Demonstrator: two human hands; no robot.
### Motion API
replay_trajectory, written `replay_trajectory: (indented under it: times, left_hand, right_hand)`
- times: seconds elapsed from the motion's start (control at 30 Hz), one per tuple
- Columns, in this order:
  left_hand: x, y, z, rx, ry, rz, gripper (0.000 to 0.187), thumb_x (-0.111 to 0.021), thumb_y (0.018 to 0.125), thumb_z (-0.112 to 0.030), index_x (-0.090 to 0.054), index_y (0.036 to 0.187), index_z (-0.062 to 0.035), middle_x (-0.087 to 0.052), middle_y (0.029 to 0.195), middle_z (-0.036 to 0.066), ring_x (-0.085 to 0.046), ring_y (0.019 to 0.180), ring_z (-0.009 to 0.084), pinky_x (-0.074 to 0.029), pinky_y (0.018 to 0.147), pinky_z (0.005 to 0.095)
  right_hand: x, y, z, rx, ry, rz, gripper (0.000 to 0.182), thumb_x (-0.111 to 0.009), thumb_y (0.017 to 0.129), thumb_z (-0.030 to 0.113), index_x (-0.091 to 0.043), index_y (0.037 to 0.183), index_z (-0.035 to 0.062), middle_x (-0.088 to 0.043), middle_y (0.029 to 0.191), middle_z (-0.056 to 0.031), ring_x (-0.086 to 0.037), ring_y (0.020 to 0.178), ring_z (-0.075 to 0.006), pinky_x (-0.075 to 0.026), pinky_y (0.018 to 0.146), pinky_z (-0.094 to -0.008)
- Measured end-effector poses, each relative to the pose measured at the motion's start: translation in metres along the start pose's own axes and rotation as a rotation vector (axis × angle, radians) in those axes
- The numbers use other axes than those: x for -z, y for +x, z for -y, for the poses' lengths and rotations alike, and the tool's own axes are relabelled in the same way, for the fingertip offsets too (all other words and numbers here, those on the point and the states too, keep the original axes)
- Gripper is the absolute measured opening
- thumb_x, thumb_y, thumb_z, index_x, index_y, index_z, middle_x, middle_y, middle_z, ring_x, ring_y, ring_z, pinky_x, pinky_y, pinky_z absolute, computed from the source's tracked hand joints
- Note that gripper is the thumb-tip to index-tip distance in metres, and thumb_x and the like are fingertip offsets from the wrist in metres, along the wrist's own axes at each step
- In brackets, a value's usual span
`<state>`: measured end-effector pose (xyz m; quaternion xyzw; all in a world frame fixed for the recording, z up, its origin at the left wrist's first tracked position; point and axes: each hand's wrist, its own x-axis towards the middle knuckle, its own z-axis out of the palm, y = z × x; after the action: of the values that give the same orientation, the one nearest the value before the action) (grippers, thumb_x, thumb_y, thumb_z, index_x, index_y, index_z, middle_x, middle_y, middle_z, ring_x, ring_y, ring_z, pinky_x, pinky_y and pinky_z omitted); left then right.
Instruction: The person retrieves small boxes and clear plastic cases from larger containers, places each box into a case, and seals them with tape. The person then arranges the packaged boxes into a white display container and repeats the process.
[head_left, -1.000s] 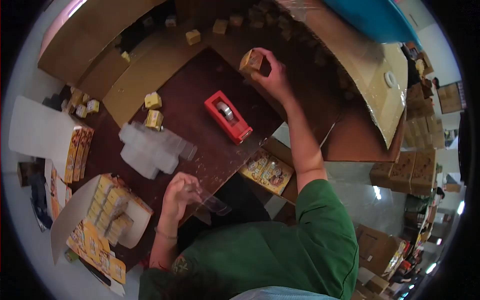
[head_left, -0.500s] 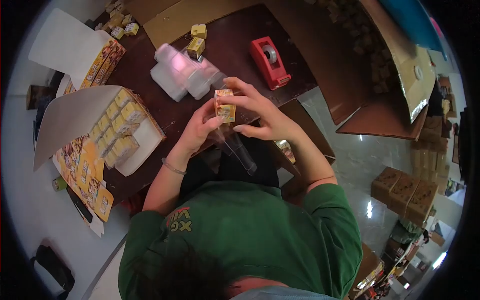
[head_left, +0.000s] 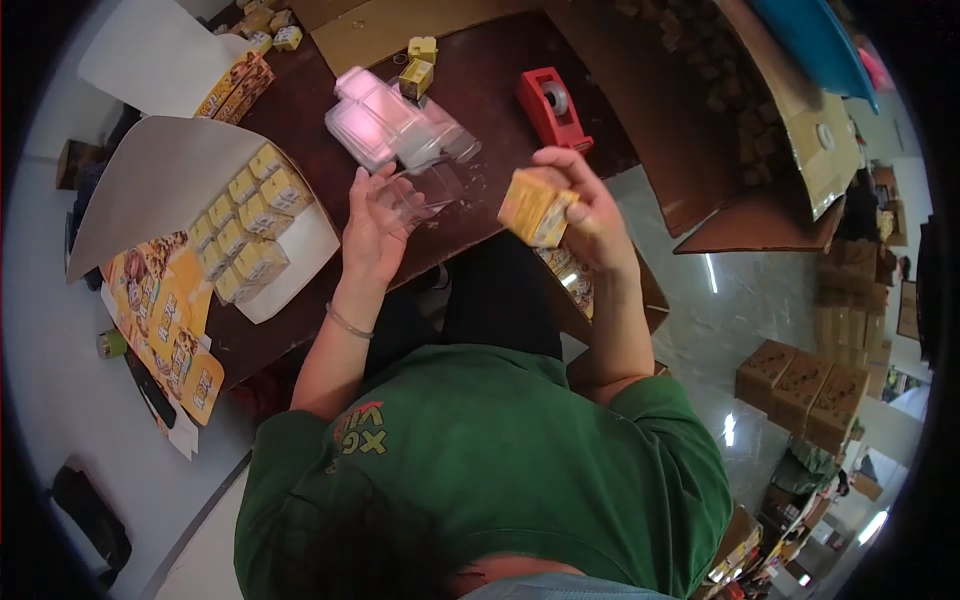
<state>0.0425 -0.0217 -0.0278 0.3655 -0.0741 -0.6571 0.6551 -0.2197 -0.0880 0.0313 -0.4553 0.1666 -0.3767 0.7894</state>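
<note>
My right hand (head_left: 597, 222) is closed around a small yellow printed box (head_left: 535, 208) and holds it up over the table's near edge. To the left, my left hand (head_left: 372, 235) has a clear plastic case (head_left: 428, 194) in its fingers; the case is see-through and its outline is hard to follow. Just beyond it lies a pile of clear plastic cases (head_left: 385, 120) with a pinkish sheen. Two little yellow boxes (head_left: 416, 78) sit at the far side of that pile.
At left stands an open display carton (head_left: 318, 255) holding rows of small yellow boxes. A red tape dispenser (head_left: 553, 108) is on the dark table (head_left: 480, 60). Large open cardboard box (head_left: 690, 200) at right; stacked brown cartons (head_left: 800, 390) on the floor.
My hands have drawn apart. The yellow box has moved right in my right hand, while the clear case has swung up and left with my left hand.
</note>
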Motion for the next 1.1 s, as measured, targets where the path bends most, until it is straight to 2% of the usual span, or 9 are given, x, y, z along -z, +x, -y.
replay_trajectory:
  times: [0.07, 0.17, 0.23, 0.27, 0.4, 0.5, 0.77, 0.87, 1.1]
  left_hand:
    - [-0.002, -0.004, 0.002, -0.03, 0.048, -0.014, 0.052, -0.052, 0.1, -0.046, -0.05, 0.132, -0.0049, -0.061, 0.102, 0.006, -0.063, 0.092, 0.0213, -0.056, 0.075, 0.0353]
    - [-0.008, -0.015, 0.008, -0.137, 0.19, 0.051, 0.049, -0.052, 0.101, -0.042, -0.05, 0.133, -0.0058, -0.06, 0.103, 0.005, -0.062, 0.094, 0.0176, -0.055, 0.076, 0.0316]
    - [-0.009, -0.017, 0.01, -0.274, 0.238, 0.037, 0.048, -0.052, 0.101, -0.041, -0.049, 0.134, -0.0064, -0.059, 0.105, 0.003, -0.061, 0.094, 0.0145, -0.055, 0.077, 0.0288]
    - [-0.01, -0.017, 0.008, -0.307, 0.26, 0.043, 0.047, -0.051, 0.101, -0.039, -0.049, 0.135, -0.0058, -0.06, 0.107, 0.004, -0.061, 0.096, 0.015, -0.055, 0.078, 0.0297]
    - [-0.002, -0.025, 0.004, -0.341, 0.339, 0.051, 0.044, -0.047, 0.103, -0.033, -0.047, 0.136, -0.0044, -0.06, 0.111, 0.005, -0.06, 0.097, 0.0148, -0.055, 0.08, 0.0307]
    - [0.012, -0.028, 0.0, -0.29, 0.43, 0.071, 0.04, -0.048, 0.102, -0.031, -0.05, 0.134, -0.0067, -0.059, 0.109, 0.002, -0.059, 0.095, 0.0099, -0.051, 0.077, 0.0251]
    - [0.028, -0.033, 0.004, -0.435, 0.517, 0.059, 0.039, -0.048, 0.101, -0.028, -0.05, 0.134, -0.0061, -0.058, 0.108, 0.004, -0.062, 0.086, 0.0084, -0.048, 0.067, 0.0179]
    - [0.031, -0.036, -0.003, -0.502, 0.64, 0.104, 0.039, -0.048, 0.101, -0.027, -0.05, 0.134, -0.006, -0.058, 0.108, 0.004, -0.062, 0.083, 0.0082, -0.048, 0.067, 0.0178]
    - [0.025, -0.035, 0.002, -0.357, 0.397, 0.051, 0.038, -0.047, 0.101, -0.023, -0.049, 0.134, -0.004, -0.058, 0.108, 0.006, -0.061, 0.094, 0.0142, -0.053, 0.079, 0.0266]
  right_hand:
    - [-0.026, -0.003, -0.014, -0.055, -0.134, 0.022, 0.061, -0.076, 0.083, 0.015, -0.044, 0.133, 0.0026, -0.062, 0.121, -0.0109, -0.061, 0.112, -0.0172, -0.049, 0.094, -0.0301]
    - [-0.038, 0.01, -0.021, 0.051, -0.631, -0.254, 0.051, -0.078, 0.081, 0.009, -0.048, 0.121, 0.0015, -0.067, 0.111, -0.0108, -0.065, 0.097, -0.0123, -0.053, 0.081, -0.026]
    - [-0.048, 0.013, -0.026, 0.022, -0.745, -0.257, 0.051, -0.076, 0.08, 0.005, -0.049, 0.124, 0.0017, -0.066, 0.114, -0.0093, -0.064, 0.095, -0.0117, -0.052, 0.079, -0.0273]
    - [-0.054, 0.014, -0.037, 0.142, -0.884, -0.291, 0.048, -0.078, 0.081, 0.009, -0.051, 0.12, -0.0004, -0.07, 0.102, -0.0127, -0.068, 0.086, -0.0158, -0.055, 0.075, -0.0286]
    - [-0.064, 0.008, -0.042, 0.094, -0.818, -0.224, 0.046, -0.08, 0.078, 0.012, -0.061, 0.119, 0.0036, -0.069, 0.109, -0.0133, -0.069, 0.094, -0.0206, -0.055, 0.08, -0.0312]
    - [-0.053, 0.007, -0.049, 0.262, -1.034, -0.089, 0.045, -0.08, 0.076, 0.011, -0.064, 0.118, 0.0057, -0.068, 0.114, -0.0144, -0.068, 0.102, -0.0247, -0.054, 0.086, -0.0327]
    - [-0.078, -0.011, -0.087, 0.244, -0.792, -0.296, 0.054, -0.075, 0.078, 0.004, -0.056, 0.128, 0.0031, -0.062, 0.126, -0.0165, -0.06, 0.119, -0.0282, -0.045, 0.102, -0.0353]
    - [-0.068, -0.011, -0.085, 0.146, -0.709, -0.166, 0.05, -0.074, 0.08, 0.004, -0.057, 0.128, 0.0033, -0.061, 0.127, -0.0161, -0.06, 0.119, -0.0278, -0.046, 0.101, -0.0351]
    - [-0.073, -0.012, -0.094, 0.356, -0.939, -0.392, 0.05, -0.077, 0.082, 0.012, -0.059, 0.128, 0.002, -0.063, 0.119, -0.0172, -0.062, 0.111, -0.0312, -0.05, 0.094, -0.0361]
